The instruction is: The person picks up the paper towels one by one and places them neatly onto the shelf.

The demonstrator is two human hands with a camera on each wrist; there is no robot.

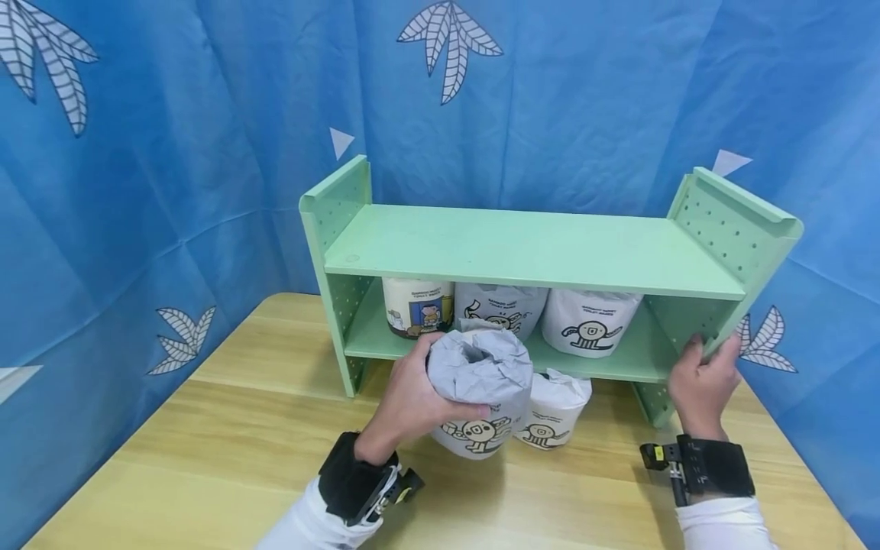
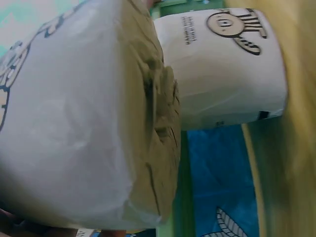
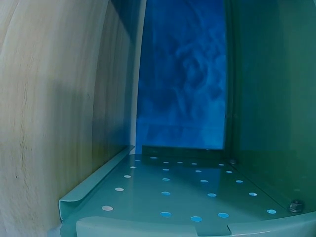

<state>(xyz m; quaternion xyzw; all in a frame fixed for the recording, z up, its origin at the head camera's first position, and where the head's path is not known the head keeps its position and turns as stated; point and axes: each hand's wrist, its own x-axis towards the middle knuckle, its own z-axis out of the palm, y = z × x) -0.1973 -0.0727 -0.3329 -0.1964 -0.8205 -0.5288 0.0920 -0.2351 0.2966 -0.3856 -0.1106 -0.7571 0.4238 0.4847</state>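
- A blue curtain printed with white leaves closes in the scene on the back and both sides; the right wrist view shows a strip of it through the gap behind the shelf.
- A light wooden table carries everything; the left wrist view catches only a blurred edge of it.
- A mint-green two-tier desk shelf stands on the table, with perforated side panels. The head view shows its whole shape; the right wrist view shows only the perforated right panel from close up, with a bolt at the lower right corner.
- Three wrapped toilet paper rolls stand on the lower tier: one with a coloured label, a middle roll and a right roll, both with cartoon prints.
- The grey-topped toilet paper roll is held in front of the shelf, just above the table, by the left hand, whose fingers curl round its side. The left wrist view fills with its crumpled end, which the head view sees from above.
- Another roll stands on the table just beside it, under the shelf's front edge; the left wrist view shows its printed side.
- The right hand grips the lower front edge of the shelf's right panel, with its fingers wrapped over it; the right wrist view does not show the hand.
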